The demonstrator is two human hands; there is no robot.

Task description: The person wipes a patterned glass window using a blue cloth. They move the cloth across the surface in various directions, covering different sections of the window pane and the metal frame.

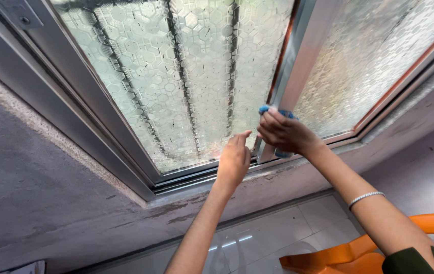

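A sliding window with patterned frosted glass [186, 76] sits in a grey metal frame [100, 122] in front of me. My right hand [285, 133] is shut on a blue cloth [278, 112] and presses it against the upright metal bar [303, 56] between the two panes, near its bottom end. A thin silver bracelet [365, 198] circles that wrist. My left hand [234, 160] rests with fingers stretched out against the lower edge of the left pane, just above the window track [196, 172], holding nothing.
A rough grey concrete wall [39, 203] surrounds the window. Below lies a glossy tiled floor [268, 238]. An orange plastic chair [359, 253] stands at the lower right, under my right forearm. The right pane has an orange-brown frame [405, 81].
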